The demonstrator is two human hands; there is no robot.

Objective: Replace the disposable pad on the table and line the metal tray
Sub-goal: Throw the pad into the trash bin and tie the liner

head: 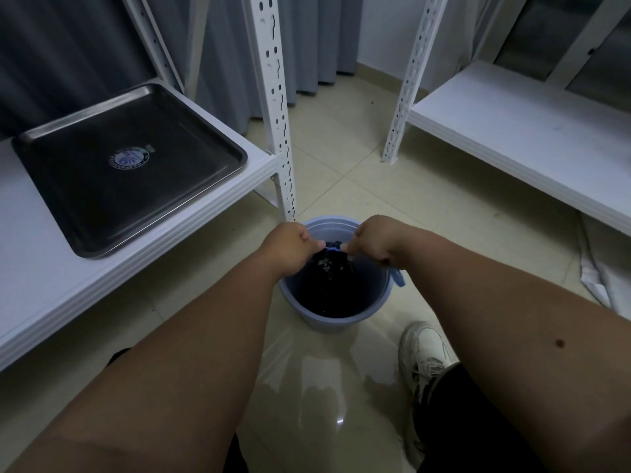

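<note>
While your left hand [290, 245] and right hand [370, 242] both pinch one dark bag [329, 264] over one blue bucket [336, 315], one metal tray [129, 165] lies left of your grip, bare.

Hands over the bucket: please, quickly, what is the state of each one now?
Left hand: closed, pinching the blue strip above the bucket.
Right hand: closed, pinching the same blue strip.
</note>
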